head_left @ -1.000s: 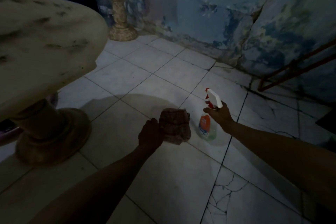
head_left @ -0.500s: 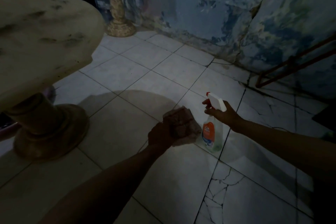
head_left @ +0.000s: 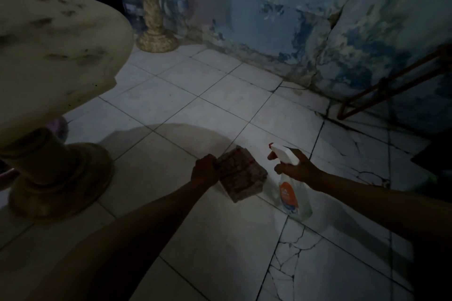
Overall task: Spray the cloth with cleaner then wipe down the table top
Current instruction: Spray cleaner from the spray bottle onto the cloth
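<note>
My left hand (head_left: 205,170) grips a folded reddish-brown cloth (head_left: 241,174) and holds it out over the tiled floor. Just right of it, my right hand (head_left: 297,166) holds a clear spray bottle (head_left: 293,197) with an orange label by its neck. Its white trigger head (head_left: 285,153) has a red nozzle that points left toward the cloth, a short gap away. The round pale stone table top (head_left: 56,56), streaked with dark marks, fills the upper left on a thick pedestal (head_left: 49,168).
White floor tiles (head_left: 220,247) are cracked at the lower right. A second stone pedestal (head_left: 152,17) stands by the peeling blue wall (head_left: 281,12). A rust-coloured metal frame (head_left: 391,83) leans at the right. Dark objects sit behind the table.
The bottle has tilted so its nozzle now points left at the cloth. The cloth in my left hand has turned, showing its folded face toward the nozzle.
</note>
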